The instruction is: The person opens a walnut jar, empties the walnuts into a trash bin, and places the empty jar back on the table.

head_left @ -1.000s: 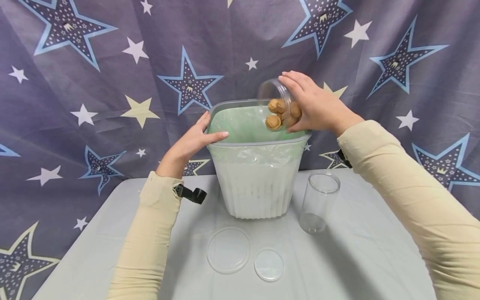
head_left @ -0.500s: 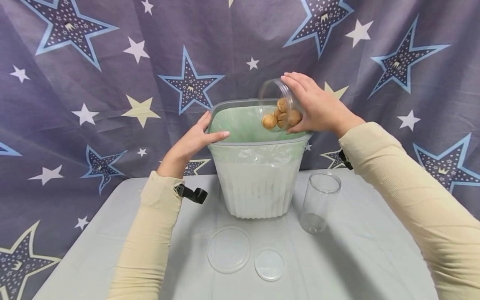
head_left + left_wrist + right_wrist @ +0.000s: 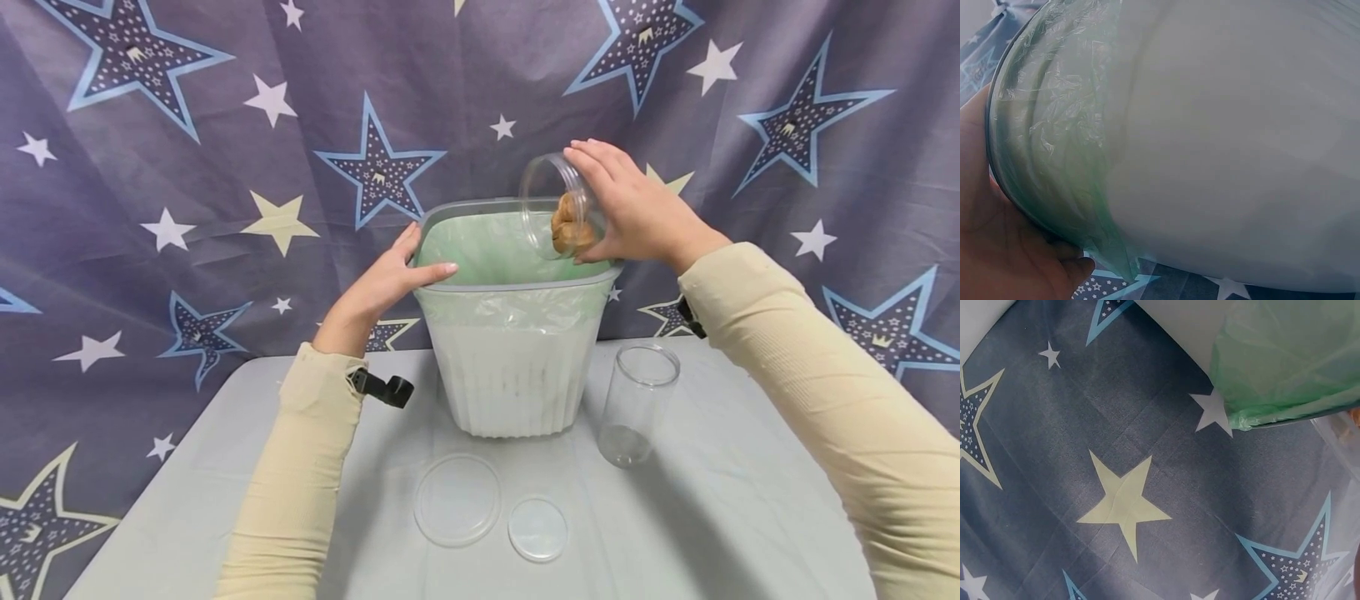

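My right hand (image 3: 630, 200) grips a clear plastic jar (image 3: 542, 179), tilted on its side over the right part of a white ribbed trash bin (image 3: 517, 367). A few round brown lumps (image 3: 570, 229), walnut-like in look, lie deep in the jar near my palm. A green bag (image 3: 480, 242) lines the bin and folds over its grey rim. My left hand (image 3: 382, 279) holds the rim at the left corner, thumb over the inside and the other fingers outside, as the left wrist view shows of this hand (image 3: 1004, 250). The bin's bottom inside is hidden.
An uncovered clear jar (image 3: 640, 404) stands upright to the right of the bin. In front of the bin, a larger clear lid (image 3: 457, 500) and a smaller one (image 3: 538, 529) lie flat on the pale table (image 3: 375, 533). A star-patterned curtain (image 3: 480, 83) hangs behind.
Fewer brown lumps show in the tilted jar; the one near its mouth is gone from there, and the others sit further back. The left hand and bin have not moved.
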Tool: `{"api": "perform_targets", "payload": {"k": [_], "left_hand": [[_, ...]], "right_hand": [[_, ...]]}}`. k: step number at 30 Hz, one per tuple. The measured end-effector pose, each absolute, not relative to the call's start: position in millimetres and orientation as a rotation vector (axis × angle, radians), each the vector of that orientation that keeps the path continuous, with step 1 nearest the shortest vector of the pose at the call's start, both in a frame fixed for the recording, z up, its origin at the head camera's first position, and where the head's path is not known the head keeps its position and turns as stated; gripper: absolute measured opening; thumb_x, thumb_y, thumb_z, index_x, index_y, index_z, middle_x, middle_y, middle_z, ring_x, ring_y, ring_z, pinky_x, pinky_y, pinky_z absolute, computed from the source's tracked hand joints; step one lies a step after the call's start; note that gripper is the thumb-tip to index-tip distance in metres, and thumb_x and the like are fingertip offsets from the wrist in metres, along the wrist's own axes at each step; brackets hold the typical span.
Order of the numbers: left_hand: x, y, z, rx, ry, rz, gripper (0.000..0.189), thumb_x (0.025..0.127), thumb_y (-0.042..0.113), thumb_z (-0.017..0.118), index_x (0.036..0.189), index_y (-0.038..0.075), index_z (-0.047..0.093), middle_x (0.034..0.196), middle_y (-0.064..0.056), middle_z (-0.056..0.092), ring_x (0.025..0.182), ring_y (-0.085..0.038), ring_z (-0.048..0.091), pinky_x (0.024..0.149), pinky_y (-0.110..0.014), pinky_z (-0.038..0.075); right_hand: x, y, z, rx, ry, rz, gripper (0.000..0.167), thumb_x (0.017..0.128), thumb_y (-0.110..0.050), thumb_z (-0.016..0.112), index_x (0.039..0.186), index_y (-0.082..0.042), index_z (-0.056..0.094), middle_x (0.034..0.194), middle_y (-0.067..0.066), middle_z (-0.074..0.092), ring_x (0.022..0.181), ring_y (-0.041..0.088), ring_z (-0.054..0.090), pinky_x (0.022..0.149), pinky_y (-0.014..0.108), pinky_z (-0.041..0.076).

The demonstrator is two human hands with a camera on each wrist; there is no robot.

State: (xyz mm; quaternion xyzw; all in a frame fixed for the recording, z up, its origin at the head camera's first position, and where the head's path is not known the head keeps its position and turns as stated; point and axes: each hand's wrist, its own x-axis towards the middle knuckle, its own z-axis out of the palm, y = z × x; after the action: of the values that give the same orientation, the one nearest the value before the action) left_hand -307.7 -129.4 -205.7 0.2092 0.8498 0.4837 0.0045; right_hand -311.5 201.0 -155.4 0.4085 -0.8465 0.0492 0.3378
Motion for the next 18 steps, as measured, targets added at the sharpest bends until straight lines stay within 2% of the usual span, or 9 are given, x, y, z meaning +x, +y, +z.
{"api": "perform_targets", "payload": {"k": [18], "left_hand": [[-308.7, -129.3, -205.9, 0.663, 2.670, 1.497, 0.093, 0.087, 0.033, 0.063, 0.151, 0.005, 0.002, 0.158, -0.003, -0.008, 0.143, -0.013, -0.008, 0.117, -0.038, 0.003]], "right_hand": [[-309.2, 200.8, -153.8, 1.063, -2.200, 0.115, 0.121, 0.047, -0.030, 0.094, 0.142, 0.004, 0.028, 0.146, 0.025, 0.030, 0.136, 0.038, 0.025, 0.114, 0.042, 0.021]]}}
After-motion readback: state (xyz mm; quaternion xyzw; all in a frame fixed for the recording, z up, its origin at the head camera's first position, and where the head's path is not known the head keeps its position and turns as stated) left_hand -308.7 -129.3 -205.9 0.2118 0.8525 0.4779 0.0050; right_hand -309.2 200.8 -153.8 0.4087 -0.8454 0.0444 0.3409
